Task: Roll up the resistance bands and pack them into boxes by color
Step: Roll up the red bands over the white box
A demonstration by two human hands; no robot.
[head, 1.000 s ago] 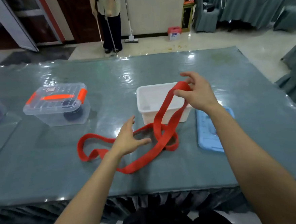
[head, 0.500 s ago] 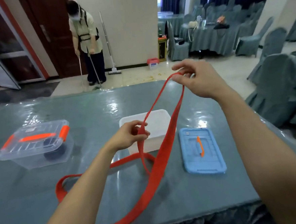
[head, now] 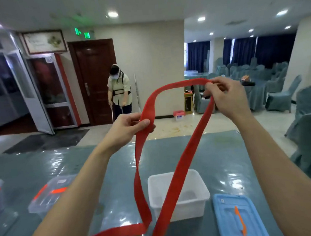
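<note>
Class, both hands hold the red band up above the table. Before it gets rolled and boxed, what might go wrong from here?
1. The band twists just below the left hand, and its lower end lies folded on the table; a roll started now may come out crooked.
2. The right hand seems to pinch it only with the fingertips, so it may slip.
3. One strand hangs in front of the white box; pulling could nudge it.

The red resistance band (head: 176, 85) loops upward, its tail trailing beside the open white box (head: 190, 209).
</note>
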